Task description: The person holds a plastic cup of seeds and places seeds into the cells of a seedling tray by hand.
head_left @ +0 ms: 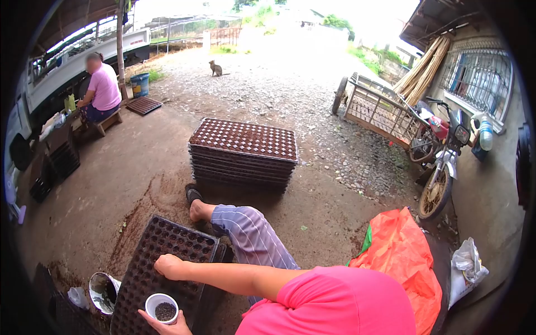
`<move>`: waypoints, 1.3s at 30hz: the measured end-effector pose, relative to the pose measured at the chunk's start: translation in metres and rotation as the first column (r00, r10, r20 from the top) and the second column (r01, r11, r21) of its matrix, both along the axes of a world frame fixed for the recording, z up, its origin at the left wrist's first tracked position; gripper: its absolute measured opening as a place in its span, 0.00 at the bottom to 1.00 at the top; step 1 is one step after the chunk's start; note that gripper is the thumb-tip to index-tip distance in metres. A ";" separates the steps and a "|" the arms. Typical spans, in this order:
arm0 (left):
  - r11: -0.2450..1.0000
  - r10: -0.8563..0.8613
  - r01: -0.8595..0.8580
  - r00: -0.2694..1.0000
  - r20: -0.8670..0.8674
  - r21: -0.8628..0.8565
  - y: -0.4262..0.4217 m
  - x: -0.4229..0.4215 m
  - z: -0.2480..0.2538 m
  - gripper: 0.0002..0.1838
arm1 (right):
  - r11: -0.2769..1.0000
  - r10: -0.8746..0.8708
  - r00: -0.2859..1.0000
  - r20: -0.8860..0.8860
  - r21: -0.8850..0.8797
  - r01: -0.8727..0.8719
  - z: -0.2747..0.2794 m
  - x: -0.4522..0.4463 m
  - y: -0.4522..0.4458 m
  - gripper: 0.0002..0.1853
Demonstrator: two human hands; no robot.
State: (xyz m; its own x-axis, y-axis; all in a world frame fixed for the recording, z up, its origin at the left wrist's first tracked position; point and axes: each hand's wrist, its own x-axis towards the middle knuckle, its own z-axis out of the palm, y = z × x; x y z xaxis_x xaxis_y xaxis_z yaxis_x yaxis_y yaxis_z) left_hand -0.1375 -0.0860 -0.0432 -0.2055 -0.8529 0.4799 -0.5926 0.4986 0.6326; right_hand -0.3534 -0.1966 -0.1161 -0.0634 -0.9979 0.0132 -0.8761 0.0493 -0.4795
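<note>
My left hand (174, 328) holds a white cup (151, 304) from below, its fingers and thumb around the sides. Small dark grains (165, 311) lie in the bottom of the cup. My right hand (169, 267) is closed with its fingertips down over the cells of a black seedling tray (162, 237). Whatever those fingers pinch is hidden. Dark soil shows in the tray's many cells. The cup is above the tray's near part.
A tall stack of soil-filled seedling trays (243, 162) stands ahead. A tipped bucket (104, 291) is at left, an orange sack (399, 262) at right. Farther off are a seated person (105, 89), a cat (215, 68), and a motorcycle (441, 151) with a sidecar (379, 111).
</note>
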 end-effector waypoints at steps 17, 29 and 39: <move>1.000 0.019 -0.019 1.000 -0.006 0.023 0.001 0.001 0.005 0.67 | 0.999 0.017 1.000 0.022 -0.039 -0.016 -0.005 -0.001 -0.001 0.03; 0.998 0.023 -0.021 0.999 -0.023 0.051 0.000 0.004 0.004 0.67 | 0.998 0.041 0.998 -0.055 -0.046 -0.043 -0.002 -0.001 0.000 0.03; 0.999 0.019 -0.018 1.000 -0.021 0.029 -0.001 0.004 0.003 0.66 | 0.999 0.044 0.999 0.023 -0.015 -0.043 -0.001 -0.003 0.001 0.02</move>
State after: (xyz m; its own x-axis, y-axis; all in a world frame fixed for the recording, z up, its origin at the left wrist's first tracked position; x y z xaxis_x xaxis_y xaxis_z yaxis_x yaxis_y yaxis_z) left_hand -0.1333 -0.0871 -0.0398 -0.1792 -0.8701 0.4592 -0.5879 0.4690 0.6591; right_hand -0.3559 -0.1954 -0.1169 -0.0203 -0.9994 0.0264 -0.8658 0.0043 -0.5004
